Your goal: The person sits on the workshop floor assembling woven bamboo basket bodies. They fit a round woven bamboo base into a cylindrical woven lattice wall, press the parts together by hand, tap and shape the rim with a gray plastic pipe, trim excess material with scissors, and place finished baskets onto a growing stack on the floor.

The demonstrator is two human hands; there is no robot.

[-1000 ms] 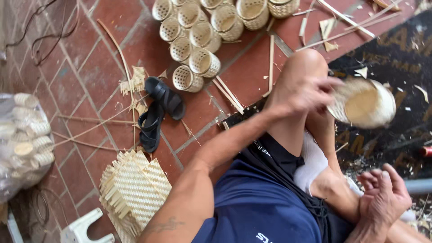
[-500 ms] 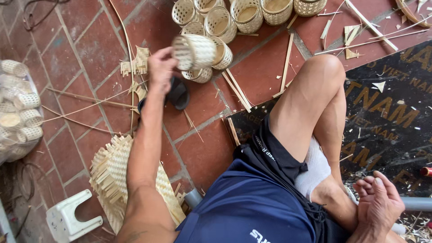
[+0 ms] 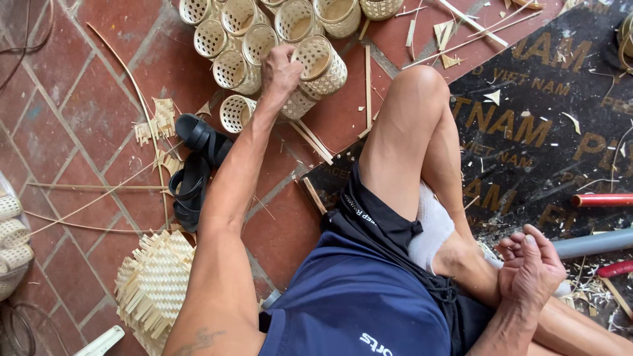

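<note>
Woven baskets (image 3: 264,39) lie ahead, sandals (image 3: 194,165) left, woven mat (image 3: 158,283) behind the sandals.

Pale woven bamboo basket (image 3: 316,72), tilted, open-mouthed

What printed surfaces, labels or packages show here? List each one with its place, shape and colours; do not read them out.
Black printed ground sheet: spread on the floor at the right under the bent leg, dark with large tan lettering, strewn with pale shavings.
Small white print on the black shorts: on the hem by the thigh.
White print on the navy blue shirt: at the bottom edge, partly cut off.
No packages or screens.
</note>
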